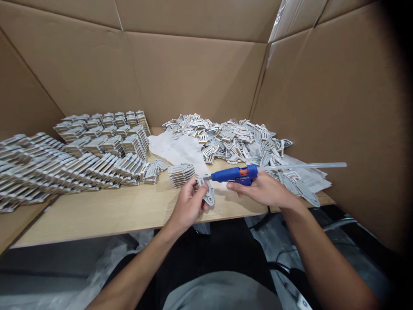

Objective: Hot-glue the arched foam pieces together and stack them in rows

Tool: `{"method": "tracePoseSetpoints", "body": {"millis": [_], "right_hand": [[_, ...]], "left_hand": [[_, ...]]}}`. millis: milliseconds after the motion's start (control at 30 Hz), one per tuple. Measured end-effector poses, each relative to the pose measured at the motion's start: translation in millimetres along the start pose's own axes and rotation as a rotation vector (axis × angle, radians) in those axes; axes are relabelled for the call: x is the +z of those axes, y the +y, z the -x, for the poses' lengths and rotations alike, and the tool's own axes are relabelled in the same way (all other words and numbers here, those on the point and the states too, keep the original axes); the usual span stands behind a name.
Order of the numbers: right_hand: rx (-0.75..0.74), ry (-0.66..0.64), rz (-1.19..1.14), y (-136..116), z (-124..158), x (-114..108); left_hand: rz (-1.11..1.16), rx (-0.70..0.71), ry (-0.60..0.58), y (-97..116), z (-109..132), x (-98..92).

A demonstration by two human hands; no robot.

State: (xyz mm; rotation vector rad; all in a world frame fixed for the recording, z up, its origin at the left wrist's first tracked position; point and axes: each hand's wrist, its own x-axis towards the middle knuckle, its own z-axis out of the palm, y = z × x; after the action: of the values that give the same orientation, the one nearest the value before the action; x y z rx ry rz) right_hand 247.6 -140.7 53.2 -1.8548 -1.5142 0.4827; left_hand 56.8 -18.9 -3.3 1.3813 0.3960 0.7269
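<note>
My left hand [189, 202] is closed on a small grey shield-shaped badge piece [208, 192], held just above the wooden table [122, 211]. In my right hand [261, 189] I grip a blue hot glue gun [235, 174] with a long clear glue stick [306, 165] sticking out of its back. The gun's nozzle touches the top of the held piece. A short stack of the same pieces [181, 173] stands right behind my left hand.
Rows of stacked pieces [80, 159] fill the table's left side. A loose heap of pieces [235, 140] lies at the back right on white paper [180, 150]. Cardboard walls [193, 77] enclose the table. A cable and plastic sheeting lie below the table edge.
</note>
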Motion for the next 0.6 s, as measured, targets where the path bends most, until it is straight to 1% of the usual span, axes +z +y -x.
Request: {"method": "tracePoseSetpoints", "body": {"millis": [300,600], "right_hand": [[0.008,0.065,0.103,-1.6,-0.8,1.6],[-0.082,0.05,0.092,-2.9,-1.7,1.0]], "left_hand": [[-0.015,-0.011,0.015,0.3,0.5,-0.3],[-0.016,-0.009,0.017,1.2,0.5,0.3]]}}
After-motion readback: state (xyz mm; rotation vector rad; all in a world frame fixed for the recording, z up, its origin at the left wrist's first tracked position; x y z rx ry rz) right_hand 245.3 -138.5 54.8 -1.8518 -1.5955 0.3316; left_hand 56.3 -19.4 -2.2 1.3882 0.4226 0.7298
